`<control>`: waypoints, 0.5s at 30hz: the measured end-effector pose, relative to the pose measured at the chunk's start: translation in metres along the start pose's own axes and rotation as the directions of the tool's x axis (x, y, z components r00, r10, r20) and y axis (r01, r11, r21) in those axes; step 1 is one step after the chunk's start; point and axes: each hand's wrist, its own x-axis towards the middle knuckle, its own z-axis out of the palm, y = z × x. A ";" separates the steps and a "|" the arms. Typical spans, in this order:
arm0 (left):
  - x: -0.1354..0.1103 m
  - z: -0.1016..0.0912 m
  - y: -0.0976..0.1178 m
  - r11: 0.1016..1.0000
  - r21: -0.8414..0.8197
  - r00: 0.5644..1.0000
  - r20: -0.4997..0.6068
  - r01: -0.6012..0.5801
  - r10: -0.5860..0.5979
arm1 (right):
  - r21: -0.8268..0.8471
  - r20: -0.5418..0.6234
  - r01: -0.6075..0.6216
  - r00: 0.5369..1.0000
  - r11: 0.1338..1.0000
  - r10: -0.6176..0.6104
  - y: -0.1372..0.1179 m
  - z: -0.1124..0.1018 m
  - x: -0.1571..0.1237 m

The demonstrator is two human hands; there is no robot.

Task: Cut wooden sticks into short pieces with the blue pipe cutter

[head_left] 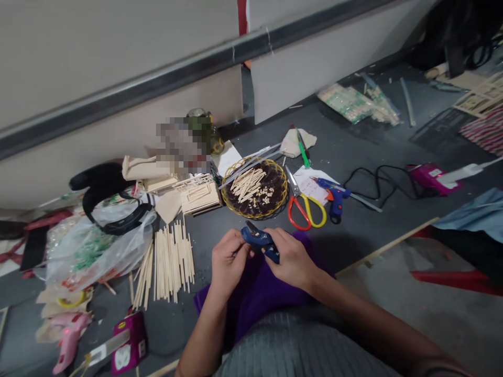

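Observation:
My right hand (291,259) is closed around the blue handles of a pair of cutters (260,241), its black jaws pointing up and left. My left hand (227,262) is pinched at the jaws, holding something thin that I cannot make out. Both hands hover over a purple cloth (257,293) on my lap. Just beyond them stands a round wire basket (255,189) with short wooden sticks in it. A row of longer wooden sticks (172,264) lies on the dark floor to the left.
Orange-and-yellow scissors (304,207) and a blue glue gun (334,196) with a black cord lie right of the basket. A small stick-built model (198,193), plastic bags (94,243), a pink glue gun (70,337) and a pink power strip (128,348) sit left. A wall runs behind.

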 end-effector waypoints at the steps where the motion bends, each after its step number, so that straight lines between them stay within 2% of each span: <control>1: 0.002 0.000 0.000 1.000 0.004 1.000 0.008 0.007 -0.007 | 0.000 0.008 -0.015 1.000 1.000 0.015 0.000 0.000 0.001; 8: 0.024 0.000 -0.002 0.998 -0.029 0.998 0.044 0.054 -0.053 | -0.054 0.056 -0.089 0.994 0.995 0.092 0.008 0.000 0.014; 15: 0.051 0.002 -0.009 0.986 -0.094 0.988 0.091 0.135 -0.127 | -0.077 0.072 -0.098 0.992 0.992 0.104 0.020 0.001 0.032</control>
